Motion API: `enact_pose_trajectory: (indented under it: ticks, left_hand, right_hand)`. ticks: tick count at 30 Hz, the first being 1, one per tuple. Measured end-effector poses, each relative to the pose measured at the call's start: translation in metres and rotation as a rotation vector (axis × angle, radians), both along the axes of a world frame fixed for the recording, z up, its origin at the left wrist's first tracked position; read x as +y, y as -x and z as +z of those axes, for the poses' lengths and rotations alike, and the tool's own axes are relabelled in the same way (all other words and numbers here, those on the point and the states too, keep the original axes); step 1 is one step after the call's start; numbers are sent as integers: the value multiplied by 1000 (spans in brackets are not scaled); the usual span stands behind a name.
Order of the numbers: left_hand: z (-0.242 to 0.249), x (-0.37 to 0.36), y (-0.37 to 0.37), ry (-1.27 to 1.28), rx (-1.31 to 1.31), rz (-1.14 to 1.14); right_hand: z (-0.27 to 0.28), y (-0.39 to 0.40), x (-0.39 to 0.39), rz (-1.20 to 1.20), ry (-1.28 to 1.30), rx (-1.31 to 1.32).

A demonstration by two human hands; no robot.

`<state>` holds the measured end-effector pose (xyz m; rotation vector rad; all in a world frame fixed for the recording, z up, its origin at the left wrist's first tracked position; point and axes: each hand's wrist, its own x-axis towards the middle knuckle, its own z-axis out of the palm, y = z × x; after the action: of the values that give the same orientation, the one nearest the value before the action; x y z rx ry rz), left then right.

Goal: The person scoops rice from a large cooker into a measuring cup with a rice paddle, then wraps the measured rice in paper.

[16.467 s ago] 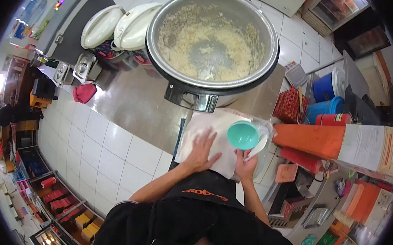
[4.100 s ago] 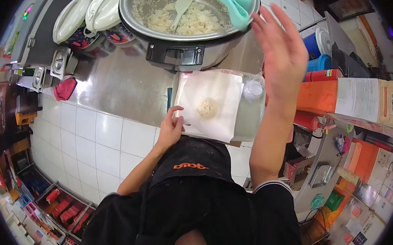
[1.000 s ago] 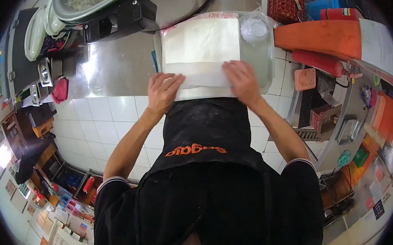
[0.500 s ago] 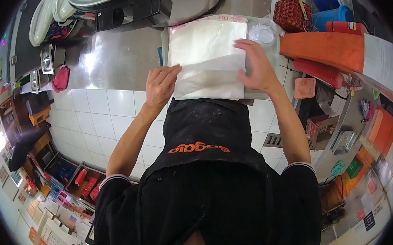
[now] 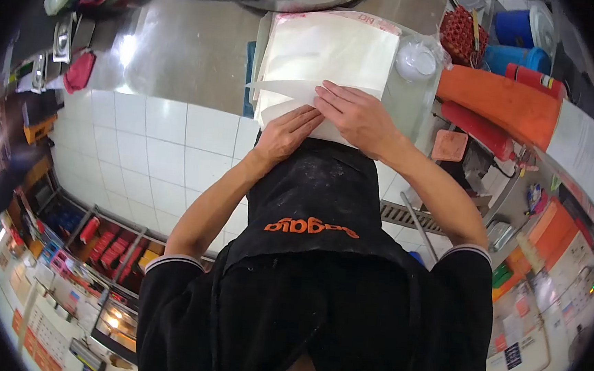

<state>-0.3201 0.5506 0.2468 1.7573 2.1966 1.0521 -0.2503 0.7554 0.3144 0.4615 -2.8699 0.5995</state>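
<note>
A stack of white paper sheets [image 5: 331, 46] with pink print along its far edge lies in front of me. The near part of the top sheet is folded over, and a pointed flap [image 5: 276, 87] sticks out to the left. My left hand [image 5: 288, 135] is at the near edge of the paper, fingers together and closed on the sheet. Over its fingertips reaches my right hand [image 5: 358, 118], its fingers bent and closed on the folded part. The two hands touch or nearly touch. What lies under the fingers is hidden.
Beside the stack to the right is a clear plastic-wrapped bowl [image 5: 416, 61]. A red woven basket [image 5: 463, 36], blue containers [image 5: 517, 59] and a red fire extinguisher [image 5: 478, 129] are farther right. The steel counter [image 5: 189, 47] extends left, with a pink cloth [image 5: 79, 72] near its end.
My hands have come together at the middle of the paper's near side; the right hand moved left and closed. The sheet is now folded with a raised flap. The view has shifted slightly.
</note>
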Motion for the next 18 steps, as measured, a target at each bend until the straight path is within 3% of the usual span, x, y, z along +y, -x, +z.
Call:
enact_pose_trajectory:
  ticks: [5, 11, 13, 17, 18]
  left_hand:
    - [-18, -9, -12, 98, -12, 42]
    - [-22, -7, -6, -44, 104, 70]
    - [-26, -21, -4, 49, 22, -25]
    - [25, -30, -5, -69, -41, -213]
    - [47, -21, -5, -28, 67, -179]
  right_hand:
    - [-5, -21, -4, 64, 49, -90]
    - [-23, -37, -2, 52, 116, -76]
    - [-31, -40, -5, 41, 136, -61]
    - [-40, -46, -10, 14, 138, -22]
    - [-43, -49, -11, 10, 148, -8]
